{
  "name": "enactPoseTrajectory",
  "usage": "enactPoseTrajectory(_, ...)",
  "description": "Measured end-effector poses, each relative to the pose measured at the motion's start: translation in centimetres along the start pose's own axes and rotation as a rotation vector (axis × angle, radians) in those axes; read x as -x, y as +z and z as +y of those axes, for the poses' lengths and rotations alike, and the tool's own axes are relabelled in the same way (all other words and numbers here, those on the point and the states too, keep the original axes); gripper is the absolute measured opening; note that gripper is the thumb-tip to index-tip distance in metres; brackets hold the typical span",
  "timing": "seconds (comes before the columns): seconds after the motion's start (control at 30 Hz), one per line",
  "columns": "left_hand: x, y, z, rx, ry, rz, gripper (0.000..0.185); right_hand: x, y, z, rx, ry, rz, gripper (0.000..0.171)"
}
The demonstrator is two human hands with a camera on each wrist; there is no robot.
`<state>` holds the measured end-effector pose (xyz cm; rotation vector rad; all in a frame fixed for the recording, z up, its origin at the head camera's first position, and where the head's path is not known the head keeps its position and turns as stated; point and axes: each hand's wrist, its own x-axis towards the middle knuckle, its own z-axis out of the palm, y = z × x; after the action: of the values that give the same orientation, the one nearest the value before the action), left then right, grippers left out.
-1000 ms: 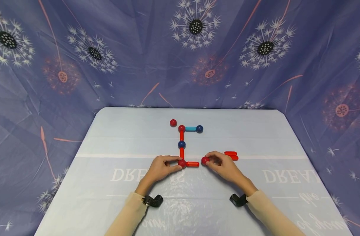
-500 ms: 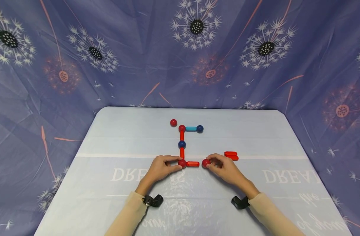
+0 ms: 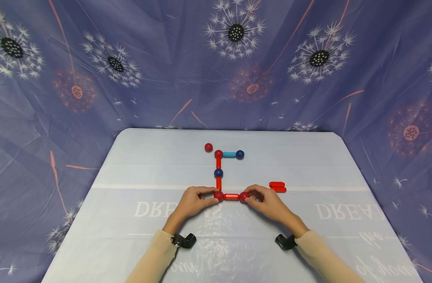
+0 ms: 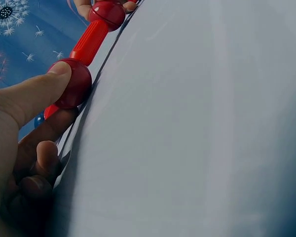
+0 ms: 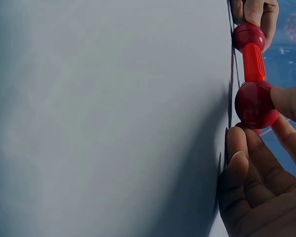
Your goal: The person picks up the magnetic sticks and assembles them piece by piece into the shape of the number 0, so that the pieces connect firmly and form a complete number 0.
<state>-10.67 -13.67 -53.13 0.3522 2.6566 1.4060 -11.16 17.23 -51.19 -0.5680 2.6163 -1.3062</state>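
Observation:
On the pale table (image 3: 148,165) lies a chain of rods and balls. My left hand (image 3: 194,201) pinches the red corner ball (image 3: 218,195) (image 4: 71,84) between thumb and forefinger. A short red rod (image 3: 231,196) (image 5: 253,61) runs right from it to a second red ball (image 3: 243,197) (image 5: 255,104), which my right hand (image 3: 267,202) pinches against the rod's end. From the corner ball a red rod (image 3: 218,182) leads back to a blue ball (image 3: 218,173), another red rod (image 3: 218,162), a red ball (image 3: 218,154), a light blue rod (image 3: 229,154) and a blue ball (image 3: 239,154).
A loose red ball (image 3: 208,147) lies just left of the chain's far end. Two spare red rods (image 3: 277,186) lie side by side right of my right hand. A blue cloth with dandelion prints (image 3: 237,59) hangs behind and around the table.
My right hand has carried the red ball leftward, from a small gap to contact with the end of the short red rod. My left hand has stayed on the corner ball.

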Motion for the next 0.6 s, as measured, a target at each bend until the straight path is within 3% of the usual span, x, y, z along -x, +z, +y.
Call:
enactPoseTrajectory(0.33, 0.02, -0.02, 0.19, -0.002, -0.004, 0.004, 0.033, -0.08, -0.06, 0.05, 0.016, 0.0, -0.01, 0.021)
enactPoseTrajectory(0.6, 0.05, -0.01, 0.17, -0.001, 0.01, 0.003, 0.034, -0.22, -0.83, 0.03, 0.047, -0.029, -0.08, 0.022)
